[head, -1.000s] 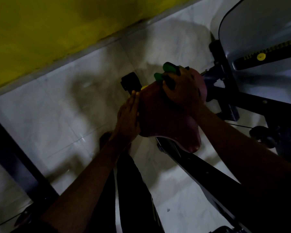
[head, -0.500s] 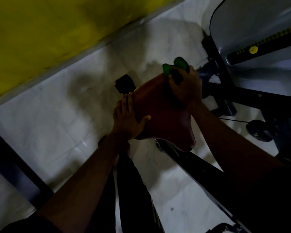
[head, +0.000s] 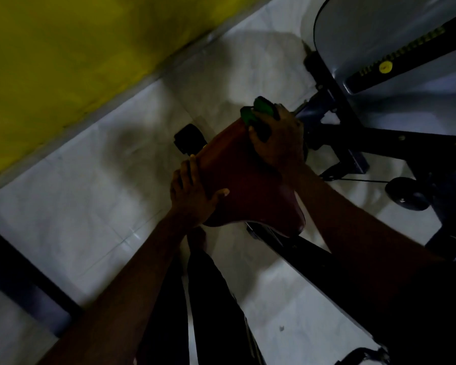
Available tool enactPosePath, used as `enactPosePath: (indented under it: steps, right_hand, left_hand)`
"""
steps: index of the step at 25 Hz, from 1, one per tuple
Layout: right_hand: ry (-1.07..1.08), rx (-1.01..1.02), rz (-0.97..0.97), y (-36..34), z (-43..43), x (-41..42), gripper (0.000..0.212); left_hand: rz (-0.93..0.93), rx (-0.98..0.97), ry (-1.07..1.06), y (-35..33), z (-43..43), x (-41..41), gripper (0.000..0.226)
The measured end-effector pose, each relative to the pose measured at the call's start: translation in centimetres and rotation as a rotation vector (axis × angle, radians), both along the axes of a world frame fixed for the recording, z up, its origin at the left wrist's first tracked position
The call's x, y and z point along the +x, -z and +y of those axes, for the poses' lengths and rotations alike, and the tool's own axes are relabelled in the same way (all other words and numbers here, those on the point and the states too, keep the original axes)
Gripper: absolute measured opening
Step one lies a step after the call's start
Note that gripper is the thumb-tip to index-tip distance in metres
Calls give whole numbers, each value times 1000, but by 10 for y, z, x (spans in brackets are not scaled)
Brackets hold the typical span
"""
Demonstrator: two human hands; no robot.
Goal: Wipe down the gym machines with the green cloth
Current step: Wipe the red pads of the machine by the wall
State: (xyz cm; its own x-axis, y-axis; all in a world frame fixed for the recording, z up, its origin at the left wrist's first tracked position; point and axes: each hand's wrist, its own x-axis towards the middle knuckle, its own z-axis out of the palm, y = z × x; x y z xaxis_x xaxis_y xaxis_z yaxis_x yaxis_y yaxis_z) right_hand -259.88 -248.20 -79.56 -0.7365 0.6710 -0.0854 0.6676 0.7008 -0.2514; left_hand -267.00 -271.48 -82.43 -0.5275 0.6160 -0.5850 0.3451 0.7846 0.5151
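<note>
Right hand (head: 277,139) grips the crumpled green cloth (head: 258,111) at the far end of the dark-red padded seat (head: 242,180); left hand (head: 194,197), fingers straight, braces the nearer left edge.

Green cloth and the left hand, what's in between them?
Only the bare red seat lies between the green cloth and left hand, in the head view.

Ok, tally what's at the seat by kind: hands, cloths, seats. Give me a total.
Hands: 2, the left hand braced on the seat's edge and the right hand gripping the cloth
Cloth: 1, green
Seat: 1, red
Total: 4
</note>
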Motion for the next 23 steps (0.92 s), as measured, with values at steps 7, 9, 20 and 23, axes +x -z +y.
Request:
enactPosePath:
  steps: [7, 9, 20, 23]
  right_hand:
    - [583, -350, 65, -9, 34, 1, 49]
    - [605, -341, 137, -10, 22, 15, 51]
    - [641, -266, 81, -5, 15, 31, 46]
    - [821, -319, 146, -7, -2, 41, 51]
  left_hand:
    - [-109, -49, -33, -13, 15, -18, 123]
    - [-105, -62, -61, -14, 19, -19, 121]
    - [-106, -56, -91, -9, 18, -14, 122]
    - [-72, -52, -99, -12, 18, -12, 122]
